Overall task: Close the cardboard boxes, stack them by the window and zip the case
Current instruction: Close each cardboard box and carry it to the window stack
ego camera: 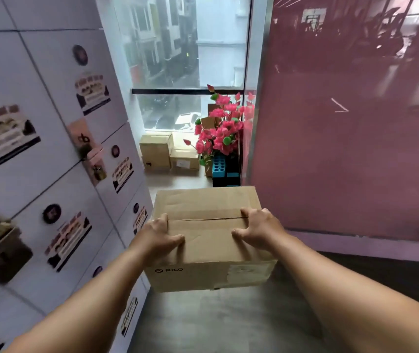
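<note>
A brown cardboard box (209, 240) printed "PICO" on its near side is held level above the floor, its top flaps shut and meeting along a centre seam. At 12 o'clock from it, by the window (190, 59), two smaller closed cardboard boxes (169, 155) sit side by side, touching.

Daylit window (185, 59), pink wall (343, 149)

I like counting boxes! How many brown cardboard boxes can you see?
3 for sure. A big box is held in both hands. A tall box stands by the window, with a low box beside it. More brown cardboard peeks out behind the pink flowers, so more may be hidden.
</note>
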### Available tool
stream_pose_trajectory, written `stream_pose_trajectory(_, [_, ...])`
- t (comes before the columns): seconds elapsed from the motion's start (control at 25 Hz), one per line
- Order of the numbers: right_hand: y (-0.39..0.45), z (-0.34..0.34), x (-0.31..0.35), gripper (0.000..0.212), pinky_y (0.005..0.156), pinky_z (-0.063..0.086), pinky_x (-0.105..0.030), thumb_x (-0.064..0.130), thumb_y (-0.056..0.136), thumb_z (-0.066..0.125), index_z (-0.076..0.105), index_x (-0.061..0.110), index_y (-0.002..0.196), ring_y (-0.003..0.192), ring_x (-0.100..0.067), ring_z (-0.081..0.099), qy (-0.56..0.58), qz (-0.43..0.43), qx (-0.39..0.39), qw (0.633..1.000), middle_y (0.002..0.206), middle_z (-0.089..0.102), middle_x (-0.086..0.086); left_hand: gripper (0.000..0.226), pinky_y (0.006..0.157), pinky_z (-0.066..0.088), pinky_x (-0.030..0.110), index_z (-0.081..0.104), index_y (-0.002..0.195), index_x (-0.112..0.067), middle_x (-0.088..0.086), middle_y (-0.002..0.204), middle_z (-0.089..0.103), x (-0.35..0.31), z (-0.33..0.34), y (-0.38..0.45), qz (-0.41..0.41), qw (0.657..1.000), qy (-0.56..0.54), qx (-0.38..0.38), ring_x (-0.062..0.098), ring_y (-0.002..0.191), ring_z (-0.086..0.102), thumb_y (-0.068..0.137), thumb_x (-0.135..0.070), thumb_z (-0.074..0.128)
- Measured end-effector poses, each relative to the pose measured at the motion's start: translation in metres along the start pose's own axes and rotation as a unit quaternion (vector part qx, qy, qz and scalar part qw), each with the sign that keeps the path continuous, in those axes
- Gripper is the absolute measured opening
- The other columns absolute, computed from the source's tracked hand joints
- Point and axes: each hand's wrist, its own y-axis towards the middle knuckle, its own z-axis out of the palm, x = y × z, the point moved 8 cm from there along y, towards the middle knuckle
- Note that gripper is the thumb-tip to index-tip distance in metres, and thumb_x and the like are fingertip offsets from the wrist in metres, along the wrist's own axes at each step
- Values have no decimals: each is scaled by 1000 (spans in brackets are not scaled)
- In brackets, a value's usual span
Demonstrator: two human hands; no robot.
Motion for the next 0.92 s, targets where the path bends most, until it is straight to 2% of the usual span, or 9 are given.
stream_pose_trajectory(0.16, [113,-24,8,77,96,49,-43,68,76,65,46,35,143,116,-35,55,0,-9,14,1000,129,55,-17,47,73,46,34,49,102,-26,5,107,60,-1,-13,110,-20,1000,15,4,20,93,55,77,-61,69])
stream_pose_trajectory(0.28, [188,-30,21,76,96,50,-42,67,77,67,47,35,143,116,-34,56,-4,-15,23,1000,130,55,-16,51,79,49,36,50,105,-24,7,110,60,12,-18,184,-37,999,18,12,23,97,56,76,-62,68])
stream_pose_trajectory(0.44, [299,-38,45,69,96,50,-41,64,79,69,50,33,138,113,-33,57,-7,-26,23,999,128,56,-16,51,76,43,32,51,107,-24,8,114,63,33,-26,292,-44,999,0,8,22,97,54,76,-60,69])
stream_pose_trajectory(0.68, [462,-63,95,75,101,49,-44,60,77,72,49,29,141,118,-34,55,-3,-14,22,1000,132,54,-17,58,79,43,31,52,118,-20,10,121,61,64,-57,451,-50,998,-25,9,26,108,58,78,-59,69])
stream_pose_trajectory(0.92, [599,-82,127,67,98,49,-41,60,76,69,53,31,135,111,-34,56,-7,-22,23,999,125,54,-17,56,91,49,38,52,118,-20,12,121,59,81,-81,587,-76,997,-24,-1,29,109,57,78,-58,65])
